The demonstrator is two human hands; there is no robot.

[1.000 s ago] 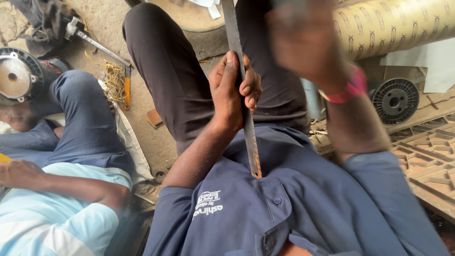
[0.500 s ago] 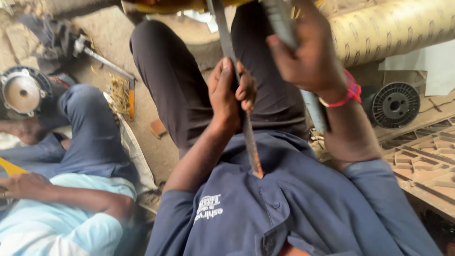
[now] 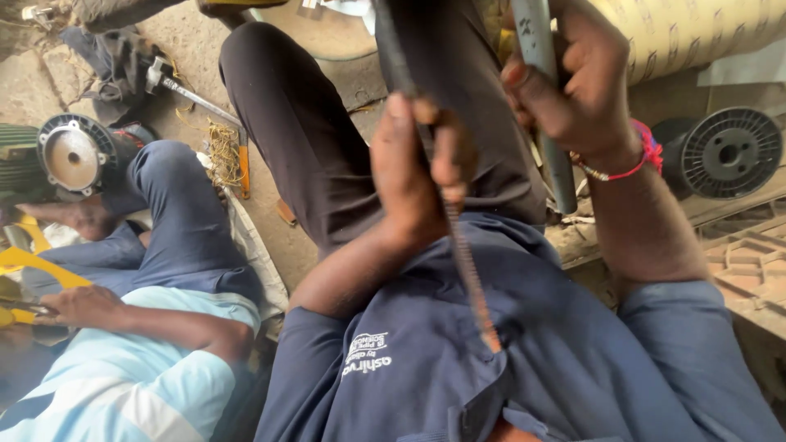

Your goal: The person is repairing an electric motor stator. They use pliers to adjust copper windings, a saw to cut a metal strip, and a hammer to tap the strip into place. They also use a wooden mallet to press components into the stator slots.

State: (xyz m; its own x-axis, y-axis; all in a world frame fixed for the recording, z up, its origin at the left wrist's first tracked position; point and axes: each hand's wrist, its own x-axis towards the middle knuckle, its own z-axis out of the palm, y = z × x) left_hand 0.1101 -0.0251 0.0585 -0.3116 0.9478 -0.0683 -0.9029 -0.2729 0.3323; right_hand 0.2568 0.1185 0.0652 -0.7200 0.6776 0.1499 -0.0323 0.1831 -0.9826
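The left hand (image 3: 413,176) was closed in a fist around a thin, dark threaded rod (image 3: 463,254), fingers wrapped fully round it. The rod ran long and nearly upright in the view, its upper end passing out of the top of the picture and its lower, rust-coloured end slanting slightly right, down onto the chest of the navy shirt (image 3: 524,368). The right hand (image 3: 573,90) was clamped on a grey pipe (image 3: 547,106), which also stood almost vertical, just right of the rod and roughly parallel to it; its lower end showed below the wrist, beside the thigh. A red thread band (image 3: 643,160) circled that wrist.

Both tools lay over the person's dark trousers (image 3: 311,139). Behind the right hand lay a large cream roll (image 3: 704,33), and below it a black spool (image 3: 729,151). To the left a second person in a light blue shirt (image 3: 123,385) sat close, one hand (image 3: 82,304) near a yellow tool (image 3: 33,266). An electric motor (image 3: 70,155) rested on the ground beyond their knee.
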